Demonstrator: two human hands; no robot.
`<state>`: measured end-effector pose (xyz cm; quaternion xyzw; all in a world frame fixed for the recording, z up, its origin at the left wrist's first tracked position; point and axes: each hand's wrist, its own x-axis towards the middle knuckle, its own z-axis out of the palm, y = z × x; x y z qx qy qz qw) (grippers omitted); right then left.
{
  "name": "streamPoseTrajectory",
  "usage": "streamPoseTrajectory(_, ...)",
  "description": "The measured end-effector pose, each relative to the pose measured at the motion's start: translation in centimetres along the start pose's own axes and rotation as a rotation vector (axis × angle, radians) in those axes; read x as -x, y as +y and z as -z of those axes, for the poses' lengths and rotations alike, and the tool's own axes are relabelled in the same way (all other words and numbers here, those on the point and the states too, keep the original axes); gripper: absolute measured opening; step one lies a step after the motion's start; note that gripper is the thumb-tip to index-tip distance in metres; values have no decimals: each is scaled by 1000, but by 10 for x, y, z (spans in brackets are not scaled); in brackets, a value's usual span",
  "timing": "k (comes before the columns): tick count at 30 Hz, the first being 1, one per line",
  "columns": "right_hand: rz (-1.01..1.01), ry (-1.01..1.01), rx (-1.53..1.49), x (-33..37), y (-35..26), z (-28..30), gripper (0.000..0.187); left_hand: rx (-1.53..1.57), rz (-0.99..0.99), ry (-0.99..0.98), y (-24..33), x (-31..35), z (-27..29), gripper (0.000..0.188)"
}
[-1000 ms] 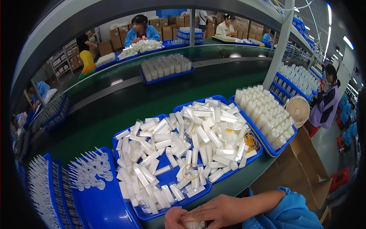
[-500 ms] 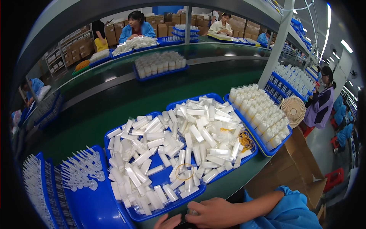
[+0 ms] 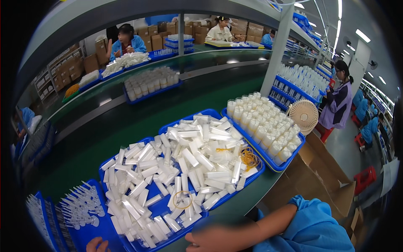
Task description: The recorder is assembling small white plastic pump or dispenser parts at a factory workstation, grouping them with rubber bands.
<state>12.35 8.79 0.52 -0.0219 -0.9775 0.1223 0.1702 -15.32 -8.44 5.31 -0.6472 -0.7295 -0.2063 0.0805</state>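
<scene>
At the lower edge my right hand [image 3: 216, 238] is closed, its fingers curled near the front rim of a blue tray [image 3: 166, 242]. Blur covers part of this hand, and whatever is inside it is hidden. My left hand [image 3: 97, 245] shows only its fingers, apart and bare, beside that tray's near left corner. Many white rectangular pieces in clear wrappers [image 3: 138, 206] are heaped in the tray and in a second blue tray [image 3: 257, 175] behind it. A loose yellow rubber band [image 3: 182, 199] rests on the pieces. A bundle of rubber bands [image 3: 250, 158] lies farther right.
Bundled white pieces stand in a blue tray [image 3: 289, 166] at the right, by a beige fan [image 3: 304, 116]. Clear plastic stemmed parts [image 3: 82, 206] fill trays at the left. An open cardboard box [image 3: 310, 180] sits below right. Co-workers sit across the green bench [image 3: 126, 122].
My left hand has moved left, away from my right hand, to the blue tray's near left corner. The view has shifted, so the trays appear farther left.
</scene>
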Motion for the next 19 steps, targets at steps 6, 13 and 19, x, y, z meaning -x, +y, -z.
streamPoseTrajectory(6,-98,182,-94,19,11,11,22,-162,-35,-95,-25,-23,-12,31)
streamPoseTrajectory(13,-359,830,663,107,81,116,39,-297,15,-217,-62,-21,-40,36)
streamPoseTrajectory(19,-1189,903,899,221,159,186,35,-387,70,16,-139,-5,-90,39)
